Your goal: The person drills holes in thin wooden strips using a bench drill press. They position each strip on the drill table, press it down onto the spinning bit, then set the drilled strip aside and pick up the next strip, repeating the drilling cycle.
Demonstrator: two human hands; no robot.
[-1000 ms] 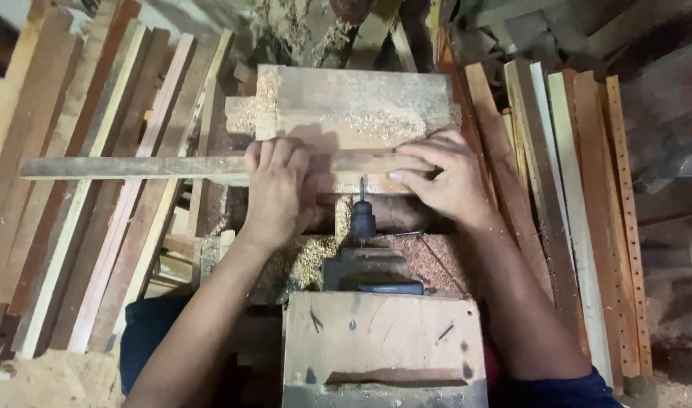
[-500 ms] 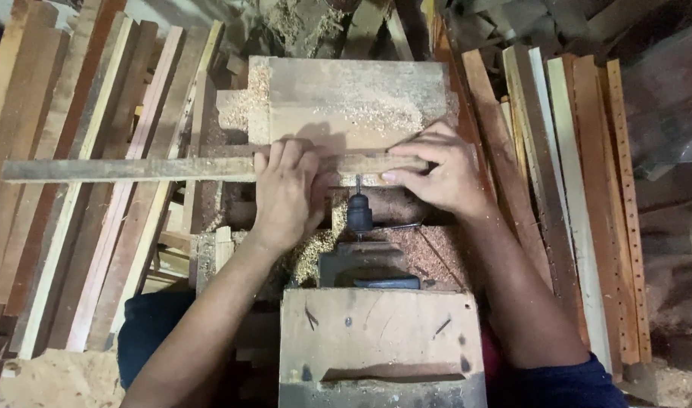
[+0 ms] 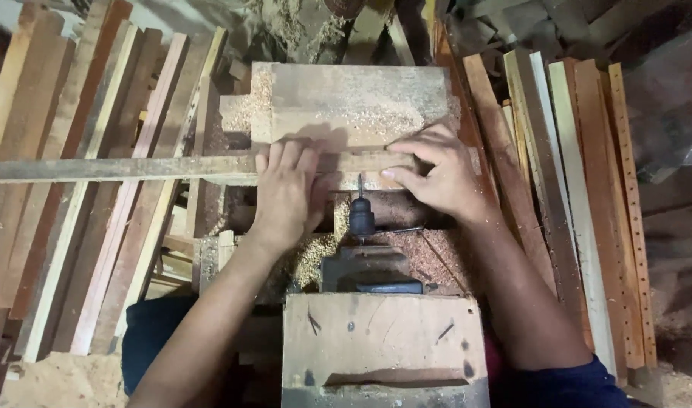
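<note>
A long thin wooden strip [image 3: 119, 167] lies crosswise on a wooden work block [image 3: 346, 98] dusted with sawdust. My left hand [image 3: 287, 193] presses flat on the strip left of centre. My right hand [image 3: 436, 175] grips the strip's right end, fingers curled over it. Between my hands a horizontal drill bit and black chuck [image 3: 361, 214] point at the strip's near edge. The chuck sits in front of a dark motor housing [image 3: 368, 270].
A wooden box cover [image 3: 383, 340] sits nearest me over the machine. Many long wooden slats [image 3: 81, 227] lean at the left and more slats [image 3: 580, 189] at the right, some drilled with rows of holes. Sawdust [image 3: 58, 378] is heaped at lower left.
The strip has slid leftward under my hands, its left end reaching further out. Both hands stay pressed on it near the drill bit.
</note>
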